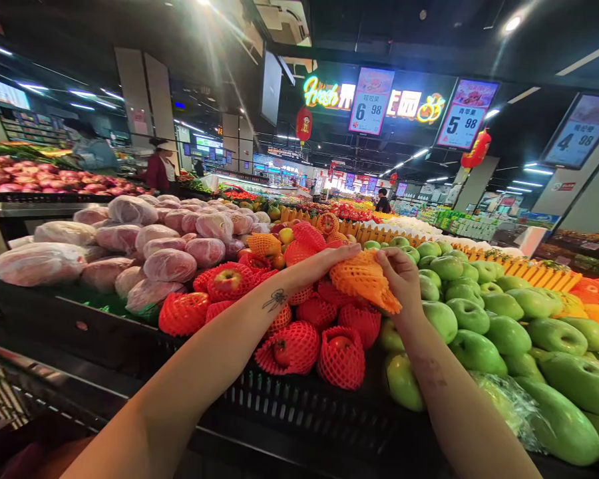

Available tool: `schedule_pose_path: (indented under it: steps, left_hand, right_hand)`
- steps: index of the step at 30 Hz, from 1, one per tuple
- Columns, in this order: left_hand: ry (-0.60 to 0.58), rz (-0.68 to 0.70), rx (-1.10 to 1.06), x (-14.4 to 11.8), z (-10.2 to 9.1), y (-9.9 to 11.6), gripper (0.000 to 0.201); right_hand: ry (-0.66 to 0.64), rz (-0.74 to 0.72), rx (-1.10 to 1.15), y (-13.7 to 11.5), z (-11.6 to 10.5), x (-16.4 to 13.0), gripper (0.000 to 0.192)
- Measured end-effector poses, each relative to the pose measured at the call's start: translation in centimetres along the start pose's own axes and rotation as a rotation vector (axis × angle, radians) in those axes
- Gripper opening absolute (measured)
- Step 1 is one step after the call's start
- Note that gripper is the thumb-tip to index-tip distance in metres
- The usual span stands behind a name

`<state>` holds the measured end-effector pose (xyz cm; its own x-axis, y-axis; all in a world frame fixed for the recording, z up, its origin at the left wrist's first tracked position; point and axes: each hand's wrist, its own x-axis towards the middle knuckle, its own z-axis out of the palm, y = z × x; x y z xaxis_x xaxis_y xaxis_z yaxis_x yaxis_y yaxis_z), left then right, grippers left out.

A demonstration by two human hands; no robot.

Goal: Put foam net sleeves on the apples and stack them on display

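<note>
Supermarket produce stands fill the frame under a dark ceiling, with lit price boards [371, 101] hung at the upper centre and right and a red lantern [304, 124] between them. Along the bottom edge a black crate wall [299, 402] is seen, fronting the display. At the centre of the picture, an orange foam net sleeve [363, 279] is held between both hands above the fruit. The left hand [329, 259] is stretched nearly flat, its fingers laid along the upper left edge of the sleeve and touching it; whether the sleeve is actually pinched by this hand cannot be told. The right hand [400, 274] is closed on the sleeve's right end, with the fingers curled over it. Just below the sleeve, apples in red foam nets [292, 346] are piled in the centre of the frame, some with the red skin showing through the mesh. To the right, a heap of bare green apples [479, 313] spreads toward the right edge. At the left, pinkish fruits wrapped in clear film [170, 264] are stacked. Farther back, at the upper left, a person in a dark red top [160, 169] is seen beside another stand.
</note>
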<state>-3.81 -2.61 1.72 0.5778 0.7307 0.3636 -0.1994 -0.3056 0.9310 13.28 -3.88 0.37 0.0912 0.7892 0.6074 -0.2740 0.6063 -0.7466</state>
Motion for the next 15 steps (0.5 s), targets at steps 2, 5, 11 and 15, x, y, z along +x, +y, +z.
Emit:
schedule_pose_path:
  steps: [2,5,11,15]
  left_hand:
    - [-0.066,-0.007,0.103,-0.2,-0.2,0.0,0.053]
    - [-0.104,0.013,0.233,-0.3,-0.5,0.3,0.06]
    - [-0.124,-0.082,0.268,-0.6,-1.0,0.2,0.055]
    - [-0.104,-0.099,0.207,-0.8,-1.3,-0.2,0.045]
  right_hand:
    - [0.002,0.005,-0.013,0.1,0.0,0.0,0.046]
    - [-0.001,0.045,-0.023,0.1,0.2,-0.1,0.048]
    - [-0.017,0.069,-0.009,0.0,0.7,-0.7,0.047]
    - [-0.043,0.061,-0.064,-0.1,0.9,-0.8,0.045]
